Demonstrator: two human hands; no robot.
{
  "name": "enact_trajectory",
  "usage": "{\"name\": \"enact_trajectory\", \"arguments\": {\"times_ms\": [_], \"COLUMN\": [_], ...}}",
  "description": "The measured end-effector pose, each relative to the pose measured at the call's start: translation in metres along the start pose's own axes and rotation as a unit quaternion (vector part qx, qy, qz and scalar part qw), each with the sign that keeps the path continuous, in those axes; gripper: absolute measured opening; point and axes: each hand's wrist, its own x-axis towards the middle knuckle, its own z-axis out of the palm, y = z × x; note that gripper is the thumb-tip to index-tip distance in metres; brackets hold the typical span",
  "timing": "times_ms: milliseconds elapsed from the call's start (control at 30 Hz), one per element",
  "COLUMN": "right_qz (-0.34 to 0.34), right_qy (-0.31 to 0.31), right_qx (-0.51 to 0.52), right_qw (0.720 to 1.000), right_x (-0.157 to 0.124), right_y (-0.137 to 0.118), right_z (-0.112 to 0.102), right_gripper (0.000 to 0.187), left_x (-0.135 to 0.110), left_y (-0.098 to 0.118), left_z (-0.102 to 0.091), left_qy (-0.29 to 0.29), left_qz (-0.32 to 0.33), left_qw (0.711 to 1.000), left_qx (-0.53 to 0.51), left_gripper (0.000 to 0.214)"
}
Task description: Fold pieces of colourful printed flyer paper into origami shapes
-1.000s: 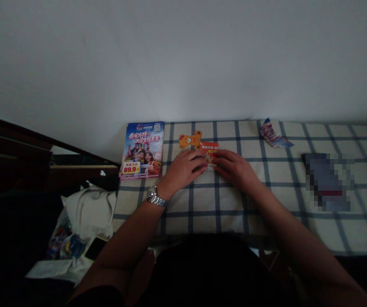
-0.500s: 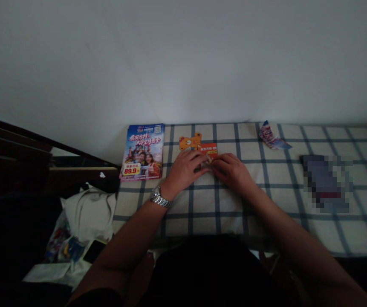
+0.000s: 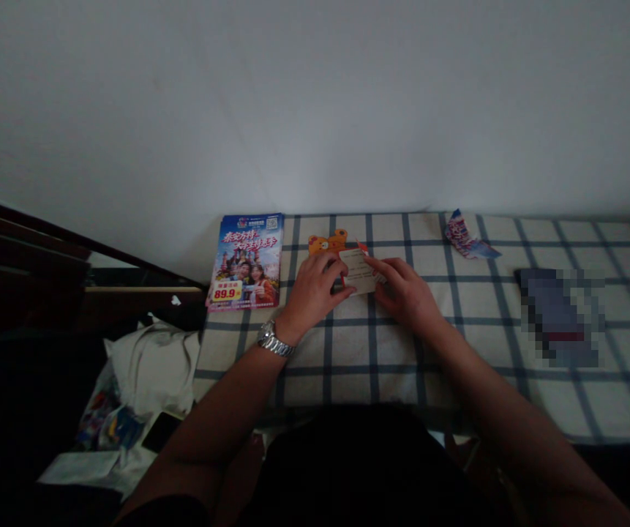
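Note:
My left hand and my right hand both pinch a small folded paper leaflet on the checked tablecloth. Its pale inner side faces up, with a red edge showing at the top. The left wrist carries a metal watch. An orange bear-shaped cutout lies just behind the left fingers. A colourful stack of flyers with a yellow price tag rests to the left of the hands at the table's corner.
A crumpled blue and red paper scrap lies at the back right near the wall. A blurred dark object sits to the right. Below the table's left edge are a white bag, a phone and loose clutter.
The leaflet showed its red printed face a second ago. Both hands have folded it over, and its pale side now faces up.

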Motion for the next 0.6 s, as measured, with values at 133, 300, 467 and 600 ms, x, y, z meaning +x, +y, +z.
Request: {"name": "enact_trajectory", "arguments": {"times_ms": [133,300,467,600], "right_qz": [0.003,0.005,-0.011,-0.029], "right_qy": [0.016,0.022,0.025,0.009], "right_qx": [-0.01,-0.024,-0.042,-0.062], "right_qw": [1.0,0.999,0.999,0.998], "right_x": [-0.001,-0.002,-0.003,-0.004], "right_y": [0.005,0.01,0.016,0.018], "right_z": [-0.004,-0.008,-0.011,-0.014], "right_gripper": [0.068,0.064,0.045,0.043], "left_x": [-0.001,0.0,0.001,-0.001], "left_y": [-0.004,-0.007,-0.007,-0.007], "left_z": [0.0,-0.004,-0.008,-0.006], "left_qy": [-0.009,-0.048,-0.095,-0.098], "left_qz": [0.036,0.085,0.118,0.104], "left_qw": [0.999,0.994,0.987,0.989], "left_qx": [-0.012,-0.043,-0.054,-0.045], "left_gripper": [0.031,0.03,0.046,0.06]}}
